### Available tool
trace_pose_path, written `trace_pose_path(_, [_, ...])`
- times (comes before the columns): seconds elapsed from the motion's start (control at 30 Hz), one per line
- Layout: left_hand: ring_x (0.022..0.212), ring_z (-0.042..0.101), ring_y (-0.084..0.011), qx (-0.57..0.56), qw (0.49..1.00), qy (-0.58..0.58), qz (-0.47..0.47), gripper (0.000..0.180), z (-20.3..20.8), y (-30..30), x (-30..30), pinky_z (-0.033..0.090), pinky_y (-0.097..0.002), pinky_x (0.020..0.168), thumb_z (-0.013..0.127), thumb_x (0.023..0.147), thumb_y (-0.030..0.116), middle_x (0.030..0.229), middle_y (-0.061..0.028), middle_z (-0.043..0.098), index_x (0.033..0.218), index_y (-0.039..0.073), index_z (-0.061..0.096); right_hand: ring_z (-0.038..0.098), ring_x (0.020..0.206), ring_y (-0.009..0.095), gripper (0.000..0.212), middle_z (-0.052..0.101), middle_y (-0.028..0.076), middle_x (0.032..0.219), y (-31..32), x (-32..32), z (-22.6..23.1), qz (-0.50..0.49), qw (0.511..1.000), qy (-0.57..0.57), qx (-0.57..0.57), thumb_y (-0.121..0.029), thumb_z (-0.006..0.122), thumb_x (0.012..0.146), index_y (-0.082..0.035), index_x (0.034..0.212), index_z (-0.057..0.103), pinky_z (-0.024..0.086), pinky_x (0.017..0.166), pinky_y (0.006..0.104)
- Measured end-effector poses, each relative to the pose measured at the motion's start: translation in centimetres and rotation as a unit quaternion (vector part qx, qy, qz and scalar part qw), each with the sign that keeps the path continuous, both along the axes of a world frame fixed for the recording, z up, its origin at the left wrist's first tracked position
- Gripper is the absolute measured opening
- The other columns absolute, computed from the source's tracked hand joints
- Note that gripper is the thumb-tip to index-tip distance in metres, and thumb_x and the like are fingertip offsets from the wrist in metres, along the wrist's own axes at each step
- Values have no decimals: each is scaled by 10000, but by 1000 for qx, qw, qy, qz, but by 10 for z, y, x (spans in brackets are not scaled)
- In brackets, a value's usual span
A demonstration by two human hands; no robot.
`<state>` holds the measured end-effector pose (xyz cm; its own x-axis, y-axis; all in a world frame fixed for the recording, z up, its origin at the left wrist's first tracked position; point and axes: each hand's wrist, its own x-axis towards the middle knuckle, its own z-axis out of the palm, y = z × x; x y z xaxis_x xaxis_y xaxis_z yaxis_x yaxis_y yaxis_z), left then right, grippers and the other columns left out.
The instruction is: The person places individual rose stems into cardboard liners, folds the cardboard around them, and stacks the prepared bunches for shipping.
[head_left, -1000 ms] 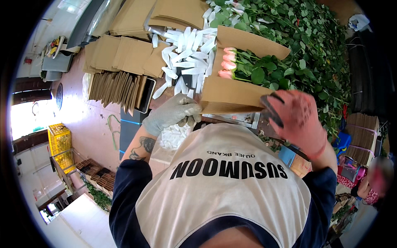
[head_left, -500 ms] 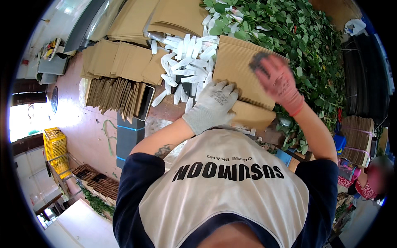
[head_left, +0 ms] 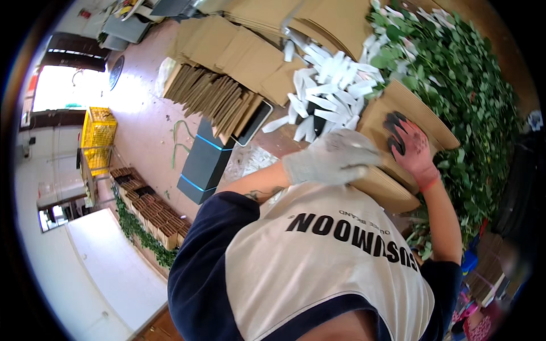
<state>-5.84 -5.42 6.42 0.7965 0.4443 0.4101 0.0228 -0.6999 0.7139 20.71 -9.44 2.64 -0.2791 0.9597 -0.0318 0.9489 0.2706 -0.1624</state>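
A corrugated brown cardboard sheet (head_left: 427,108) lies in front of me, its far and near flaps raised from a lower middle panel. My right hand (head_left: 410,149), in a red glove with dark fingertips, rests on that panel with its fingers spread. My left hand (head_left: 333,158), in a grey-white glove, is over the sheet's left side near the near flap (head_left: 387,188). Motion smears its fingers, so I cannot tell whether they grip anything. Beyond the left hand lies a loose heap of white mesh sleeves (head_left: 327,94).
Leafy green stems (head_left: 466,85) cover the table's far right. Flat cardboard pieces (head_left: 227,48) and a row of upright ones (head_left: 213,96) stand left of the sleeves. A black box with blue straps (head_left: 205,165), a yellow crate (head_left: 98,139) and packed cartons (head_left: 151,204) are farther left.
My view has swung, shifting the scene rightward. The cardboard's flaps have risen around its middle panel. My right hand has settled onto that panel; my left hand has lifted and now blurs.
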Motion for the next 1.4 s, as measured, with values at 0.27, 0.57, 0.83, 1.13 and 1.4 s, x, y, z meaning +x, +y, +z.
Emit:
trace_pose_path(0.27, [1009, 556, -250, 155, 770, 515, 343, 331, -42, 122, -96, 443, -405, 835, 623, 753, 264, 1029, -83, 590, 1058, 135, 614, 431, 1229, 318, 481, 484, 116, 1296, -7, -6, -13, 0, 997, 55, 53, -188, 661, 718, -57, 1171, 564, 324, 1040, 418])
trace_pose_path(0.57, [1090, 514, -252, 164, 735, 565, 337, 659, -67, 130, -75, 428, -429, 871, 713, 676, 284, 1184, -99, 498, 1249, 116, 435, 445, 1218, 274, 478, 519, 110, 1268, -5, -6, -19, -3, 992, 63, 113, -306, 633, 735, -89, 1159, 607, 302, 1072, 390])
trace_pose_path(0.83, [1126, 510, -349, 111, 747, 556, 348, 842, -8, 140, -86, 445, -468, 891, 713, 652, 226, 1260, -149, 475, 1389, 133, 317, 459, 1206, 279, 451, 513, 105, 1270, -6, -9, -13, -30, 994, 75, 70, -238, 651, 746, -72, 1161, 589, 350, 1029, 400])
trace_pose_path(1.13, [1159, 508, -287, -469, 838, -266, 80, 872, 54, 91, -83, 431, -403, 972, 777, 660, 255, 1261, -174, 500, 1363, -20, 340, 447, 1234, 241, 625, 496, 94, 1320, 10, -9, 28, -58, 887, 446, -107, -273, 717, 751, -61, 1287, 475, 341, 1038, 354])
trace_pose_path(1.4, [1137, 506, -203, -450, 887, 15, -103, 677, 1, 51, 35, 390, -320, 975, 608, 840, 466, 1207, -146, 549, 1275, -31, 460, 528, 1071, 107, 486, 591, 46, 1173, 26, 6, 34, -168, 609, 732, -253, -194, 666, 848, -7, 1269, 511, 431, 897, 230])
